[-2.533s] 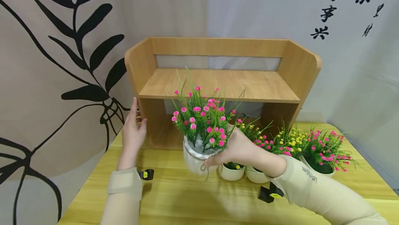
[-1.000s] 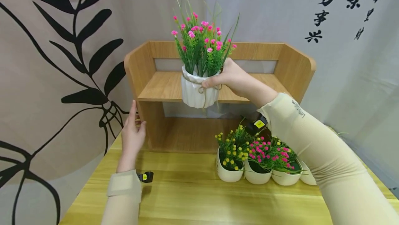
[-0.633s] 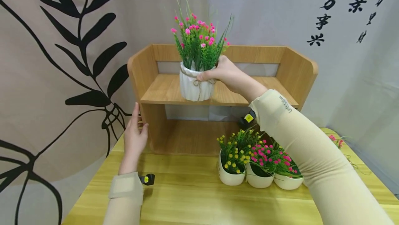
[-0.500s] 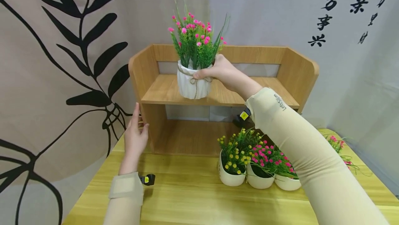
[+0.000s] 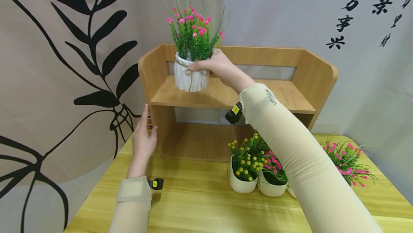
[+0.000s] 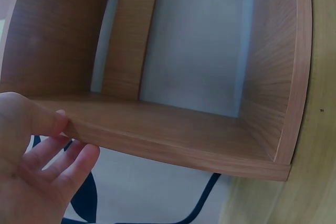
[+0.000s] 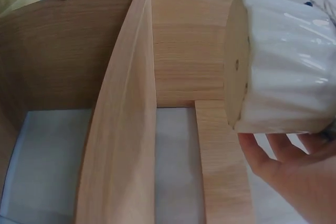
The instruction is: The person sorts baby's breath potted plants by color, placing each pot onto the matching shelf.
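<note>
My right hand grips the rim of a ribbed white flowerpot tied with twine. Pink artificial flowers with green grass rise from it. The pot is upright, held over the left part of the wooden shelf unit's upper board; its flat base shows in the right wrist view, and the fingers lie under its side there. With fingers mostly straight, my left hand rests against the unit's left side panel; in the left wrist view its thumb touches the panel's front edge.
On the table, a white pot with yellow flowers and another white pot with pink ones stand in a row before the unit's right half. Farther right, more pink flowers show behind the right sleeve, which hides part of the row.
My right hand has lifted the flowerpot from in front of the unit to above the upper board, then moved it left and farther back. My left hand stays at the side panel.
</note>
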A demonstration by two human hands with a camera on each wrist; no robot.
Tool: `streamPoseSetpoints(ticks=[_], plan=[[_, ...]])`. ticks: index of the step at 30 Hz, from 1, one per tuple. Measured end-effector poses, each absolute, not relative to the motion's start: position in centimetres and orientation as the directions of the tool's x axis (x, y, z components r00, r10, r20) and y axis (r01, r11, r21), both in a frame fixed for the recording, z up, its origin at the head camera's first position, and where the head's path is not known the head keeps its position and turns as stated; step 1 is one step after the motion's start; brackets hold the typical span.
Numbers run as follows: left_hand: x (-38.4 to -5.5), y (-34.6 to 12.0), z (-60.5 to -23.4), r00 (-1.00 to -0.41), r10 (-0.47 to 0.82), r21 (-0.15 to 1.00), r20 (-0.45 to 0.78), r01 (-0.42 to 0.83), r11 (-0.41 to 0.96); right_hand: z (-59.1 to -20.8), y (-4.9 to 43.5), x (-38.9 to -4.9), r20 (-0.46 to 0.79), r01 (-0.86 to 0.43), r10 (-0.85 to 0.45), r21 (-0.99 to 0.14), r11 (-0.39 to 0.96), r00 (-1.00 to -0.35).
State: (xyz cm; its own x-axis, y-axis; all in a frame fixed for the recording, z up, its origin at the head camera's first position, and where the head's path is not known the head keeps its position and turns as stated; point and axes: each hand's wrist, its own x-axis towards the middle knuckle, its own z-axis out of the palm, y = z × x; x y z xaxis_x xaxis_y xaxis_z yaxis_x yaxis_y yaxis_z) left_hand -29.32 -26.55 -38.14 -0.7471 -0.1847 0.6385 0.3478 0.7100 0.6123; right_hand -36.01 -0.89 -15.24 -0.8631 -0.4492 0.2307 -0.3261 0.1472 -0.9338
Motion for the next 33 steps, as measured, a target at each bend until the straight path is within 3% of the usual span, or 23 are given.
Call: streamPoseSetpoints(ticks=[12,33], plan=[[-29.3,-26.1,-38.5,-0.754,-0.181,0.617,0.632,0.348,0.706,-17.5,-1.7,-37.9,0.219,-0.311,-0.442,-0.939,0.147,-0.87],[-29.2,-26.5,-38.2,-0.727,-0.18,0.594,0.663,0.365,0.717,-18.8,-4.5,-38.4,0.242,-0.359,-0.448,-0.912,0.197,-0.861]])
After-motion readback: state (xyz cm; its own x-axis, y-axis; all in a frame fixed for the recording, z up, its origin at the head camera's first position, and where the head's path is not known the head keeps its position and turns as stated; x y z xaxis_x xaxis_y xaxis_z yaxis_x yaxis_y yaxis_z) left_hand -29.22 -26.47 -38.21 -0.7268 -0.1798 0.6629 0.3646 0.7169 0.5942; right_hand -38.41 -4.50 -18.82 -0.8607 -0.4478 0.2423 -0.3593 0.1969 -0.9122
